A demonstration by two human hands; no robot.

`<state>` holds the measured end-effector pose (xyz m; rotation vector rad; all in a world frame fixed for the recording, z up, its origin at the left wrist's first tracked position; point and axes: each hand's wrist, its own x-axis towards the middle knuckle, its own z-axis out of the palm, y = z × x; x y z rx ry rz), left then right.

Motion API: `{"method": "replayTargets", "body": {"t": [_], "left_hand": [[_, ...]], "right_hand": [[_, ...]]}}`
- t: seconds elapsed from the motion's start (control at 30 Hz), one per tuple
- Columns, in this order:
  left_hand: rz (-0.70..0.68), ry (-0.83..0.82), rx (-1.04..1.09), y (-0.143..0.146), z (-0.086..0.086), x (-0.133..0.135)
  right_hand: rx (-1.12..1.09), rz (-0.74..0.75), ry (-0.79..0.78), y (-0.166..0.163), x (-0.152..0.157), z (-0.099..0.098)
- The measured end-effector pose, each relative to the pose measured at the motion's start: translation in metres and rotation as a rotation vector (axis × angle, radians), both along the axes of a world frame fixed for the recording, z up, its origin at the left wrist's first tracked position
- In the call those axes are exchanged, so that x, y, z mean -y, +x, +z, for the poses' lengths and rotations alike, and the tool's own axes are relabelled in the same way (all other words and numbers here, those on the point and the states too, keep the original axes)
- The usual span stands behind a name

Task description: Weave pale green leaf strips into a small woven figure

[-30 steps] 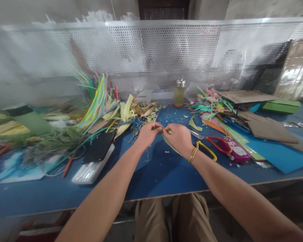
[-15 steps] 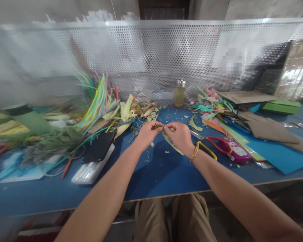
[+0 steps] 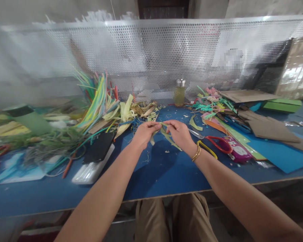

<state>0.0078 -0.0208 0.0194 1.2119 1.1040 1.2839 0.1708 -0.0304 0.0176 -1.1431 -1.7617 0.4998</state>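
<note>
My left hand (image 3: 145, 133) and my right hand (image 3: 179, 133) meet over the middle of the blue table. Thumb and fingers of both pinch a thin pale-green corn husk strip (image 3: 163, 124); its covered parts cannot be seen. Below the fingers, husk ends (image 3: 172, 139) hang down or lie on the table, one toward each side. A gold bracelet circles my right wrist. Just right of that hand lie scissors (image 3: 218, 143) with red and yellow handles. Behind my left hand is a heap of dry corn husks (image 3: 126, 111).
At left are a black phone (image 3: 99, 148) on a white case, a green cup (image 3: 27, 117), stringy green fibres and colourful pipe cleaners (image 3: 98, 97). A jar (image 3: 180, 93) stands by the perforated metal screen (image 3: 163, 50). To the right lie a purple pouch (image 3: 238, 149), blue paper and cardboard (image 3: 272, 129).
My fingers have shifted slightly left and up, and a little more of the husk strip shows between them. A husk end now hangs beside my left hand.
</note>
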Motion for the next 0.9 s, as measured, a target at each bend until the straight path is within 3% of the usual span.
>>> {"method": "replayTargets", "body": {"t": [0.4, 0.57, 0.73, 0.9], "left_hand": [[-0.029, -0.001, -0.043, -0.0014, -0.0006, -0.0011], [0.008, -0.001, -0.130, -0.0034, 0.0018, -0.0001], [-0.062, -0.004, -0.139, -0.0012, 0.0027, 0.0033], [-0.104, -0.021, -0.158, -0.0029, 0.0014, 0.0012]], "right_hand": [[0.047, 0.038, -0.013, 0.0013, -0.0010, 0.0004], [0.059, -0.053, -0.017, 0.0015, -0.0012, 0.0002], [0.048, -0.088, 0.040, 0.0005, -0.0043, -0.0023], [-0.072, -0.041, -0.025, 0.0029, -0.0066, -0.0012]]}}
